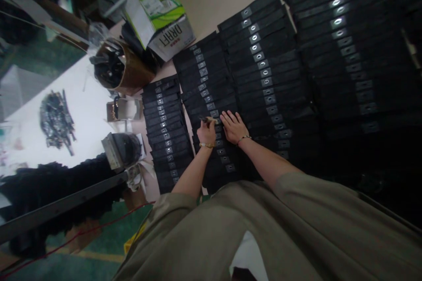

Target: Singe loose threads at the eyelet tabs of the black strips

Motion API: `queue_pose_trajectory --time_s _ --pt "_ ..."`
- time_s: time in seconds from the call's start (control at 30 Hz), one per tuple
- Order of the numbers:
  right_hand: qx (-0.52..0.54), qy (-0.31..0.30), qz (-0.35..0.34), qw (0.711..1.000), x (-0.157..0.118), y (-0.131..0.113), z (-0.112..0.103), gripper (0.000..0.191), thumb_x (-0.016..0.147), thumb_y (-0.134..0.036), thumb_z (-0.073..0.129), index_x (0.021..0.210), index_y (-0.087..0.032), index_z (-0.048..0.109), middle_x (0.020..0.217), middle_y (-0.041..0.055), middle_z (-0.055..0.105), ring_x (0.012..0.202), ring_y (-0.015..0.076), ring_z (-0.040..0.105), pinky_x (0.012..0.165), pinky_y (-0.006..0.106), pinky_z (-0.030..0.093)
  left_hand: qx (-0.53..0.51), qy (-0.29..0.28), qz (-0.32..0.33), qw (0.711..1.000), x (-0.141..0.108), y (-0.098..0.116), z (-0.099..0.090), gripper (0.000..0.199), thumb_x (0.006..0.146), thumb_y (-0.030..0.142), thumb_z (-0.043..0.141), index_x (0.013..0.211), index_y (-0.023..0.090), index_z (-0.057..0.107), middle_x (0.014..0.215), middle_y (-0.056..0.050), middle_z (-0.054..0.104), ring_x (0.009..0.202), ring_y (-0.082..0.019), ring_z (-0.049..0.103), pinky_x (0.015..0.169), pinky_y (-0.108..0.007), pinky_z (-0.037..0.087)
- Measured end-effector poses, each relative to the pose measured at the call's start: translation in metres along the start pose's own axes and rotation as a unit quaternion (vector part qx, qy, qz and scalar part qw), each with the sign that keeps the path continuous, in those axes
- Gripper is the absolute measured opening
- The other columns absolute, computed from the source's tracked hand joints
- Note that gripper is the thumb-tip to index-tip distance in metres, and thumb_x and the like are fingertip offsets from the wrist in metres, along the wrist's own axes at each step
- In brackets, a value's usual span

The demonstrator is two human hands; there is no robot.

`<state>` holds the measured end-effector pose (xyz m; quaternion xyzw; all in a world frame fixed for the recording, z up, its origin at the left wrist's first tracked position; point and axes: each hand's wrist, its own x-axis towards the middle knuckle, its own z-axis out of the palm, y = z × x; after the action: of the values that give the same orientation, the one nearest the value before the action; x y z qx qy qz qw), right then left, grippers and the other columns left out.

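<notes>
My left hand [206, 133] is closed around a small brush [209, 120] with a dark body and a pale yellowish end. That pale end is at a patch in the second row of black fabric pieces [221, 88]. Each piece carries a small grey rectangular patch [210, 106] with a light oval mark, and the pieces overlap like shingles. Just right of the brush, my right hand [234, 128] lies flat on the same row, fingers stretched out and holding nothing. A narrower row of black pieces [178, 134] lies to the left of my left hand.
More rows of black pieces [286, 57] spread to the right. Along the left stand a green and white box [171, 37], a brown round container [136, 68] full of dark parts, a small open carton [132, 109] and a dark rounded container [127, 149]. A red cord [108, 224] hangs lower left.
</notes>
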<state>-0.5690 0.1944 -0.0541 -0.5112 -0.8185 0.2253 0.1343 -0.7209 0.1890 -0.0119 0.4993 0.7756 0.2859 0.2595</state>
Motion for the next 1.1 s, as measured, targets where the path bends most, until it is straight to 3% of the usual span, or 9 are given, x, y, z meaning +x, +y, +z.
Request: queue_pose_trajectory --time_s 0.1,0.17,0.23,0.33,0.57,0.8,0.97,1.03,1.1 --pt "0.005 -0.001 -0.003 1.000 0.000 -0.001 -0.001 0.058 0.096 -0.024 0.039 0.152 -0.012 0.039 0.163 0.0110 0.031 0.152 0.0306 0.022 0.124 0.055 0.011 -0.043 0.063 0.016 0.997 -0.014 -0.004 -0.013 0.020 0.094 0.034 0.057 0.105 0.022 0.068 0.107 -0.005 0.075 0.098 -0.019 0.072 0.090 -0.030 0.054" --pt "0.006 0.000 -0.004 1.000 0.000 -0.001 -0.002 0.058 0.096 -0.024 0.039 0.152 -0.011 0.040 0.163 0.0114 0.031 0.151 0.0308 0.022 0.123 0.055 0.012 -0.034 0.077 0.040 0.996 -0.025 -0.008 -0.010 0.021 0.095 0.035 0.055 0.104 0.021 0.069 0.109 -0.006 0.074 0.103 -0.019 0.070 0.095 -0.031 0.053" --pt "0.005 0.001 -0.007 1.000 0.000 -0.001 -0.003 0.057 0.096 -0.023 0.038 0.152 -0.011 0.040 0.163 0.0116 0.031 0.151 0.0307 0.023 0.123 0.055 0.012 -0.009 0.048 0.050 0.998 -0.030 -0.011 0.000 0.019 0.093 0.032 0.058 0.103 0.022 0.070 0.110 -0.006 0.074 0.106 -0.020 0.070 0.098 -0.032 0.051" --pt "0.001 0.005 -0.010 1.000 0.000 -0.001 -0.003 0.057 0.096 -0.023 0.039 0.151 -0.011 0.041 0.162 0.0122 0.032 0.151 0.0310 0.023 0.123 0.055 0.012 0.034 -0.013 0.008 0.999 -0.028 -0.014 0.008 0.017 0.090 0.031 0.064 0.103 0.023 0.070 0.101 -0.004 0.077 0.098 -0.022 0.072 0.094 -0.034 0.053" --pt "0.000 0.008 -0.005 1.000 0.000 -0.002 -0.001 0.057 0.097 -0.024 0.038 0.152 -0.011 0.040 0.162 0.0118 0.033 0.151 0.0306 0.023 0.123 0.054 0.011 -0.033 0.080 0.021 0.996 -0.044 -0.025 -0.031 0.023 0.095 0.036 0.054 0.104 0.021 0.069 0.109 -0.006 0.074 0.101 -0.019 0.071 0.094 -0.031 0.053" --pt "0.000 0.000 -0.005 1.000 0.000 -0.003 -0.002 0.059 0.095 -0.024 0.040 0.152 -0.011 0.039 0.163 0.0117 0.031 0.151 0.0309 0.023 0.123 0.055 0.011 0.011 -0.008 -0.031 0.999 -0.054 -0.029 -0.005 0.017 0.093 0.030 0.060 0.105 0.023 0.069 0.102 -0.004 0.076 0.099 -0.020 0.072 0.094 -0.033 0.053" --pt "-0.007 0.007 -0.005 1.000 0.000 -0.004 -0.002 0.057 0.096 -0.024 0.038 0.151 -0.011 0.041 0.162 0.0112 0.033 0.150 0.0309 0.025 0.123 0.055 0.012 -0.011 0.041 0.028 0.999 -0.062 -0.029 -0.028 0.021 0.096 0.034 0.055 0.106 0.023 0.070 0.114 -0.005 0.073 0.109 -0.019 0.069 0.101 -0.033 0.051" --pt "-0.010 0.010 -0.005 1.000 0.000 -0.004 -0.001 0.056 0.097 -0.025 0.036 0.151 -0.011 0.042 0.162 0.0109 0.033 0.150 0.0306 0.025 0.123 0.054 0.013 -0.020 0.057 0.039 0.997 -0.067 -0.030 -0.026 0.023 0.097 0.034 0.054 0.107 0.021 0.070 0.115 -0.006 0.073 0.111 -0.019 0.068 0.102 -0.034 0.051" --pt "-0.009 0.010 -0.004 1.000 0.000 -0.004 -0.001 0.056 0.098 -0.025 0.036 0.151 -0.010 0.042 0.162 0.0111 0.033 0.150 0.0304 0.024 0.123 0.054 0.012 -0.016 0.028 0.029 0.999 -0.068 -0.031 -0.017 0.019 0.095 0.029 0.057 0.106 0.021 0.071 0.113 -0.006 0.074 0.109 -0.019 0.069 0.101 -0.034 0.052"
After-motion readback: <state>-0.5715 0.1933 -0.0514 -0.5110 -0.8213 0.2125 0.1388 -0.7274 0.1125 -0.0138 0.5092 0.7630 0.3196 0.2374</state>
